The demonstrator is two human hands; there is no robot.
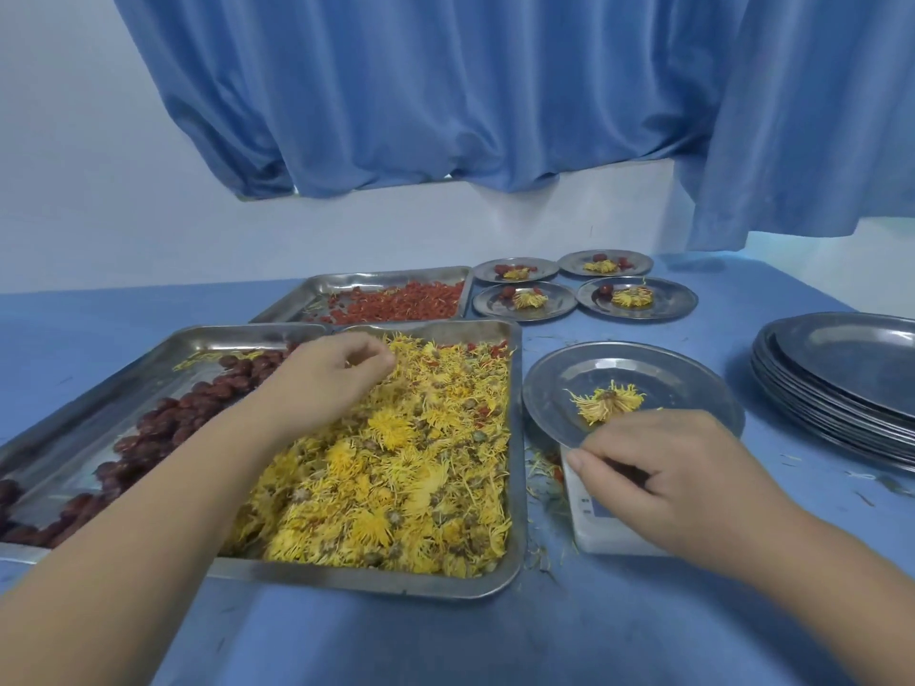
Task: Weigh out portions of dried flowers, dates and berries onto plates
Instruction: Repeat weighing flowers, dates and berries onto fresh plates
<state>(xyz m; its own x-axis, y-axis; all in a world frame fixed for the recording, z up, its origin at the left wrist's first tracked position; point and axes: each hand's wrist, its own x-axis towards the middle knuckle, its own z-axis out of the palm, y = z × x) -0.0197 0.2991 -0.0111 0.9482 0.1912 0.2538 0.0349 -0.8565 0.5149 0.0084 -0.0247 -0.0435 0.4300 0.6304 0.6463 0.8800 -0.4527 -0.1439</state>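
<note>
left hand pinches dried flowers at far end of tray | plate on scale lies rightward | right hand nearer, curled at its rim (grip unclear)

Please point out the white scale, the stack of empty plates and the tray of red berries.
white flat kitchen scale [599, 532]: head view, front left part.
stack of empty round metal plates [851, 358]: head view, top plate's centre.
rectangular steel tray of red berries [297, 302]: head view, bare left end.

Dried flowers heaped in centre tray; dates left; berries behind; single flower on plate atop scale.
</note>
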